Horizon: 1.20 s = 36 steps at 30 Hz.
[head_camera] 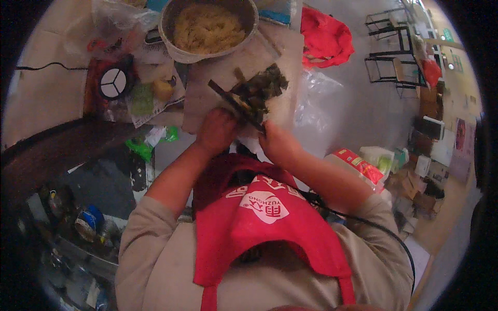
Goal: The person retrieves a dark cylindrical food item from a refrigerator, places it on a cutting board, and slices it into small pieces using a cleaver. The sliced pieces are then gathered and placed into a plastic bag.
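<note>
My right hand (274, 140) is closed around the handle of a kitchen knife (233, 103), whose dark blade slants up to the left over a cutting board (198, 93). Dark green, leafy-looking cut pieces (264, 85) lie in a pile just beyond the blade. My left hand (218, 126) rests with curled fingers at the near left part of the board, left of the blade; whether it holds anything beneath the fingers cannot be seen. At the board's far end stands a large pot (186, 57) holding a yellowish, stringy food (210, 29).
Left of the board are plastic bags (124, 23), a round three-part white object (113, 83) and a yellowish item (163, 89) on printed paper. A red bag (327, 39) and clear plastic (317, 93) lie to the right. A black cable (373, 225) crosses by my right arm.
</note>
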Each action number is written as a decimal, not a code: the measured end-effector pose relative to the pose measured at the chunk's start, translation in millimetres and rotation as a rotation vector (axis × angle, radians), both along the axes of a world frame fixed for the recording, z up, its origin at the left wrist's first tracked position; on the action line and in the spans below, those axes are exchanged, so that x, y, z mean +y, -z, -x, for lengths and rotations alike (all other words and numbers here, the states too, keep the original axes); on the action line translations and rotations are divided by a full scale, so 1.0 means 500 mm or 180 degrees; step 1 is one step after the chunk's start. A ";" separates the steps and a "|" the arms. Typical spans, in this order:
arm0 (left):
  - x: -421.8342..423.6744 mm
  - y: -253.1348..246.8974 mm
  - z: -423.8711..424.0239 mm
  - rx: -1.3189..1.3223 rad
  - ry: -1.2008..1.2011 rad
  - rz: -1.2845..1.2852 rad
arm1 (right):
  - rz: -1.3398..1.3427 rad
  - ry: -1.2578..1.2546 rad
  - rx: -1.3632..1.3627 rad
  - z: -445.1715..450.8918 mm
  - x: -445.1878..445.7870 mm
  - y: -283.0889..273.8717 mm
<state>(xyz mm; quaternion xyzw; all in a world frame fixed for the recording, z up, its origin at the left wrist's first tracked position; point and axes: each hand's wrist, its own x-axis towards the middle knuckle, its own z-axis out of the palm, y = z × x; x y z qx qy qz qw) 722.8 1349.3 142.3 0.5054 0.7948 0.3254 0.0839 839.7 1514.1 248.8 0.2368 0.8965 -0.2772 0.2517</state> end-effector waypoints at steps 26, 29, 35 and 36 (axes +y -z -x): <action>-0.035 -0.019 0.071 -0.0956 -0.1227 0.0262 | -0.0823 -0.1047 0.1589 -0.074 0.117 -0.053; -0.025 0.002 0.087 -0.1802 -0.1626 0.0042 | -0.0872 -0.1165 0.1450 -0.084 0.135 -0.062; -0.025 -0.014 0.130 -0.2964 -0.1973 -0.0355 | -0.0904 -0.1577 0.1457 -0.111 0.175 -0.075; -0.023 -0.018 0.139 -0.3130 -0.1913 -0.0552 | -0.0876 -0.1687 0.1425 -0.117 0.181 -0.075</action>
